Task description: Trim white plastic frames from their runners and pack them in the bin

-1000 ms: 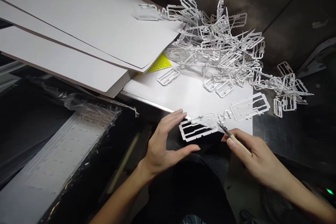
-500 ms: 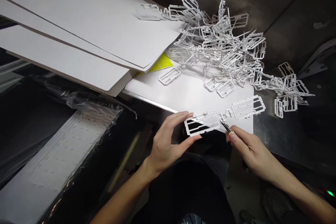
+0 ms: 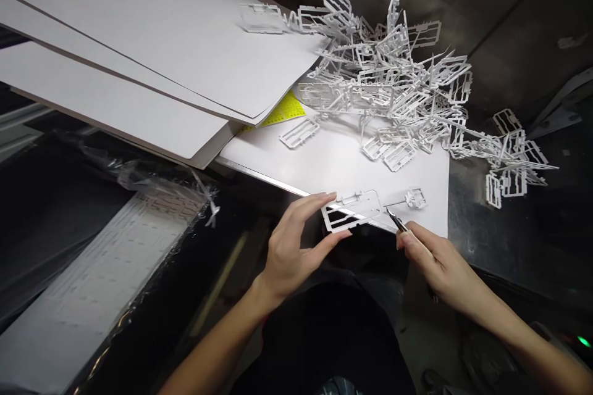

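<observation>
A white plastic frame (image 3: pixel 327 220) with thin bars is pinched at its left end by my left hand (image 3: pixel 296 241), fingers above and thumb below. My right hand (image 3: pixel 430 253) is wrapped round a pair of nippers (image 3: pixel 395 219), whose tips are close to the frame's right end. Whether they touch it I cannot tell. Just beyond the tips, over the white surface, is a separate white plastic piece (image 3: pixel 417 198), seen nearly end-on, with a thin bar pointing left.
A heap of white plastic frames (image 3: pixel 389 92) covers the back of the white table (image 3: pixel 333 160). One loose frame (image 3: pixel 299 134) lies before it. Large white sheets (image 3: pixel 162 43) lie at left over a yellow printed sheet (image 3: pixel 290 108). Clear plastic wrap (image 3: pixel 139 179) hangs lower left.
The second frame, which was joined at the right by a curly link, has come away from the held one and turned nearly end-on. Both hands have shifted slightly left and up.
</observation>
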